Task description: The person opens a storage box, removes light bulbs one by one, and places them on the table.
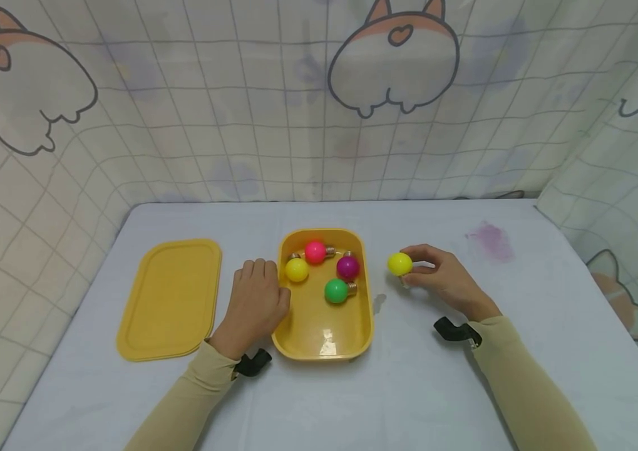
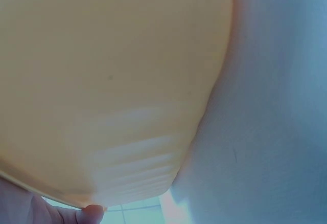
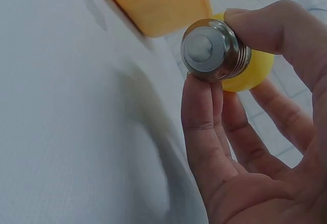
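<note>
A yellow round light bulb [image 1: 400,264] is pinched between the thumb and fingers of my right hand [image 1: 447,280], just above the table to the right of the yellow tray [image 1: 322,341]. Its silver screw base [image 3: 217,50] faces the right wrist camera. My left hand [image 1: 257,304] holds the tray's left rim, the thumb lying over the edge; its other fingertips are mostly hidden. Inside the tray lie another yellow bulb [image 1: 297,270], a pink bulb [image 1: 315,252], a purple bulb [image 1: 348,267] and a green bulb [image 1: 336,291].
Left of the tray a flat yellow lid [image 1: 169,300] lies on the white table [image 1: 409,401]. A pink stain [image 1: 492,242] marks the cloth at the right. Behind the table hangs a grid-patterned curtain [image 1: 273,125] with cartoon animals.
</note>
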Tool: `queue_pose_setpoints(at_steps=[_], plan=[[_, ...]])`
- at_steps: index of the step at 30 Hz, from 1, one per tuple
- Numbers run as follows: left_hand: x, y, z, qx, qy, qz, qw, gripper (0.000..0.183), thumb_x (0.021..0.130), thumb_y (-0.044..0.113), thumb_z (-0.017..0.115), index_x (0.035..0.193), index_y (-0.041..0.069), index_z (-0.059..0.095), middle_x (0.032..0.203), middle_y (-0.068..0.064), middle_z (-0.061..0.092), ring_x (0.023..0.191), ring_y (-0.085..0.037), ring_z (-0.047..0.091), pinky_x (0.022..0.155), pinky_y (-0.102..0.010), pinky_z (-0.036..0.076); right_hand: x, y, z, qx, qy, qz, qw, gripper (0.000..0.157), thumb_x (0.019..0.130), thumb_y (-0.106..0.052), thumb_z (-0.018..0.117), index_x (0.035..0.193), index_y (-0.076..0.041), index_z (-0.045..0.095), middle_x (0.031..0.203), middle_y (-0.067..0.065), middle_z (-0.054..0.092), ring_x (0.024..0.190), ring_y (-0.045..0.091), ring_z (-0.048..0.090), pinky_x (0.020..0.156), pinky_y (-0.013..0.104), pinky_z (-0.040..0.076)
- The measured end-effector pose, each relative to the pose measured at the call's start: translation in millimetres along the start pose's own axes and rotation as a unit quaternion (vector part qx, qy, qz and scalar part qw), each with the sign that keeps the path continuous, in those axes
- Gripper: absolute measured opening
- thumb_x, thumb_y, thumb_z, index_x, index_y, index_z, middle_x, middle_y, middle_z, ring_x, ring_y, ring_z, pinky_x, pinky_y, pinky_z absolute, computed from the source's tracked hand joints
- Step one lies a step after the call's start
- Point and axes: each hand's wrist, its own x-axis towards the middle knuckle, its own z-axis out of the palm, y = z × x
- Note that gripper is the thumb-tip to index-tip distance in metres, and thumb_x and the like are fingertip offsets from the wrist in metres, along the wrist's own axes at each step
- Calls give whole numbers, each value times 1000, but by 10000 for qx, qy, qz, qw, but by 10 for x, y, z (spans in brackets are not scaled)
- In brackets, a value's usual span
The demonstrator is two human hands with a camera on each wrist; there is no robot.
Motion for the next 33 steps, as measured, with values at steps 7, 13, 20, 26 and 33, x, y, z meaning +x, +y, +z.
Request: queue_pose_setpoints(at_steps=[7, 13, 20, 26, 33], plan=[[5, 2, 6, 46, 60, 46, 10000, 15, 92, 16, 57, 89, 3, 49, 80, -10, 42, 80, -28, 38, 75, -38, 32, 16, 44, -4, -348, 84, 107, 9993, 59, 83, -35, 85, 136, -25, 60, 139, 1, 61, 111, 9, 71, 94, 23, 52], [3, 2, 8, 58, 93, 60, 9999, 16, 92, 16, 57, 89, 3, 49, 80, -10, 42, 80, -29, 38, 75, -38, 32, 13, 37, 9, -601, 93, 163, 9980, 57, 84, -36, 85, 135, -26, 60, 140, 2, 61, 108, 13, 70, 90, 24, 52], [4, 4, -7, 73, 138, 92, 9998, 16, 91, 16, 57, 88, 2, 48, 80, -10, 41, 79, -29, 38, 74, -37, 32, 4, -4, 32, -919, 96, -124, 9956, 56, 84, -30, 85, 134, -20, 61, 135, 8, 63, 105, 21, 69, 85, 23, 55], [6, 12, -6, 101, 42, 50, 9999, 16, 92, 16, 57, 90, 2, 49, 81, -10, 42, 80, -29, 38, 75, -38, 32, -20, -56, 76, -1531, 287, -314, 9873, 55, 84, -28, 85, 133, -18, 62, 131, 10, 67, 102, 21, 72, 86, 27, 53], [0, 4, 2, 97, 36, 37, 9999, 17, 92, 17, 56, 90, 1, 49, 80, -10, 42, 80, -29, 38, 75, -38, 32, -16, -43, 86, -1722, 409, -218, 9840, 58, 84, -30, 85, 135, -17, 60, 128, 12, 67, 102, 22, 72, 87, 31, 52]])
